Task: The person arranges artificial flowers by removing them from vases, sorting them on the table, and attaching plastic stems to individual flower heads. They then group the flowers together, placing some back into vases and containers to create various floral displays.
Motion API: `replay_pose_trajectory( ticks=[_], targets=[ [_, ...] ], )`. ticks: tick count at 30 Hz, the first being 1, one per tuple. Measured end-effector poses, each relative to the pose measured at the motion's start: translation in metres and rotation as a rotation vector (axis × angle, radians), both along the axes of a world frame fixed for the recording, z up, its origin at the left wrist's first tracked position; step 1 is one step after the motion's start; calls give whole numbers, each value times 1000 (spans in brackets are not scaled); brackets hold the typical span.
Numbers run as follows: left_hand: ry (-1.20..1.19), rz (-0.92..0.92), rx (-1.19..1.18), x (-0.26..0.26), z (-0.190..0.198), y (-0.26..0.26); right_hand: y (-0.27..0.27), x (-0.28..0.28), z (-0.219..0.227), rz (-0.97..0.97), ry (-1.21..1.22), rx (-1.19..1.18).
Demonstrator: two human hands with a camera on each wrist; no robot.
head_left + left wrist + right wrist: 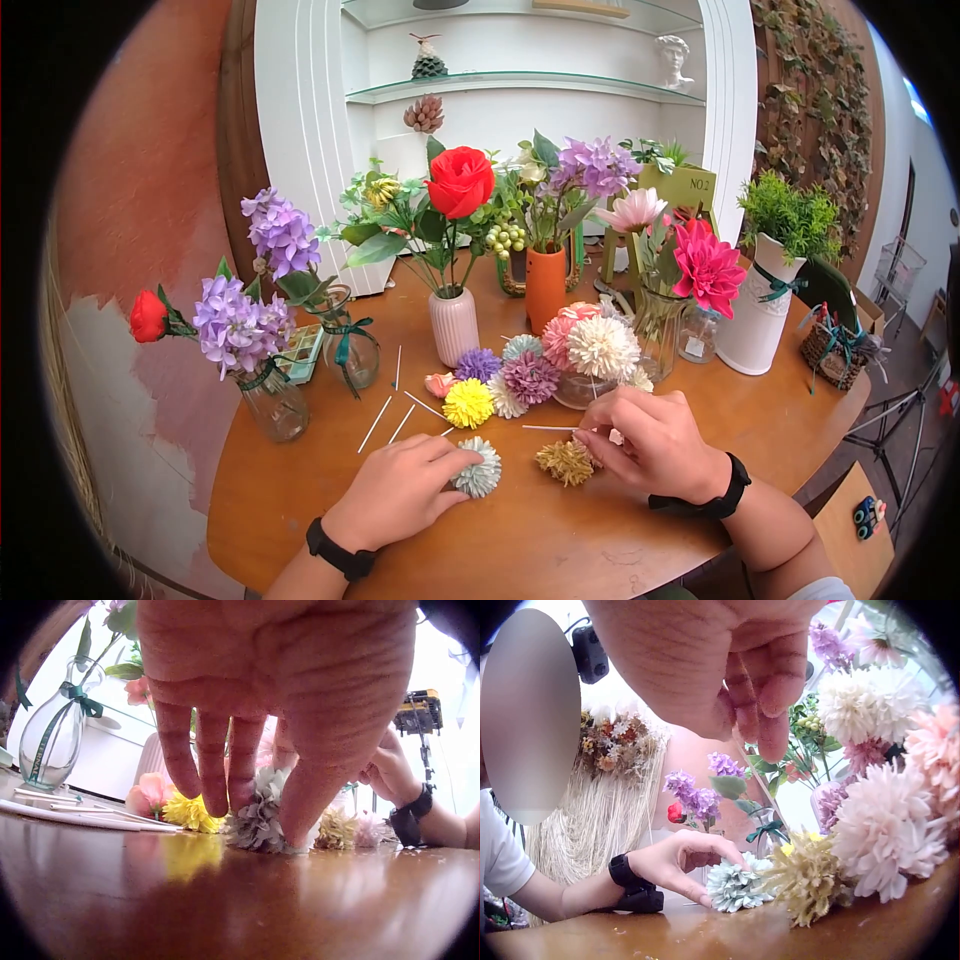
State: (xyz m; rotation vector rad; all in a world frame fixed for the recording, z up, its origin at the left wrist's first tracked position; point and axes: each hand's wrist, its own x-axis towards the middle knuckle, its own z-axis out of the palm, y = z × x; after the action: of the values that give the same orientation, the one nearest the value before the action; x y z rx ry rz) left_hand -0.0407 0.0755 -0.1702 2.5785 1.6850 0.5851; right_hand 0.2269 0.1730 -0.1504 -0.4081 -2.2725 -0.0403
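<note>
My left hand [405, 485] rests low over the table, thumb and fingers around a pale blue-green pompom flower head [478, 468] that sits on the wood. In the left wrist view the same flower head [262, 814] shows between thumb and fingertips. A thin white stick [548, 428] is pinched in my right hand [650, 440] and points left; the right wrist view shows the stick [763, 776] slanting down from the fingertips. Below the right hand lies a mustard flower head [565, 463], with a pale pink one [892, 832] beside it.
Several loose white sticks [375, 424] lie left of a yellow flower head [468, 403]. Purple, white and pink pompoms [530, 377] are heaped mid-table. Behind stand a pink vase [454, 325], an orange vase [546, 285], glass vases [350, 355] and a white pitcher [750, 320].
</note>
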Motion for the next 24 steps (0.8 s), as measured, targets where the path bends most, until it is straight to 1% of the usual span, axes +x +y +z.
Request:
replay_pose_trajectory(
  ticks=[1, 3, 7, 16, 18, 22, 24],
  targets=[
    [-13, 4, 36, 0, -1, 0, 1, 0, -1, 0, 1, -1],
    [-13, 30, 37, 2, 1, 0, 4, 0, -5, 69, 39, 11],
    [-39, 98, 12, 4, 5, -2, 5, 0, -4, 116, 33, 51],
    [-23, 119, -35, 2, 4, -3, 4, 0, -3, 185, 47, 128],
    [-16, 124, -33, 2, 3, -3, 6, 2, -3, 251, -1, 184],
    [-18, 141, -41, 0, 1, -2, 3, 3, 0, 303, -14, 201],
    [-17, 149, -36, 1, 2, -2, 3, 9, 1, 326, -131, 183]
  ],
)
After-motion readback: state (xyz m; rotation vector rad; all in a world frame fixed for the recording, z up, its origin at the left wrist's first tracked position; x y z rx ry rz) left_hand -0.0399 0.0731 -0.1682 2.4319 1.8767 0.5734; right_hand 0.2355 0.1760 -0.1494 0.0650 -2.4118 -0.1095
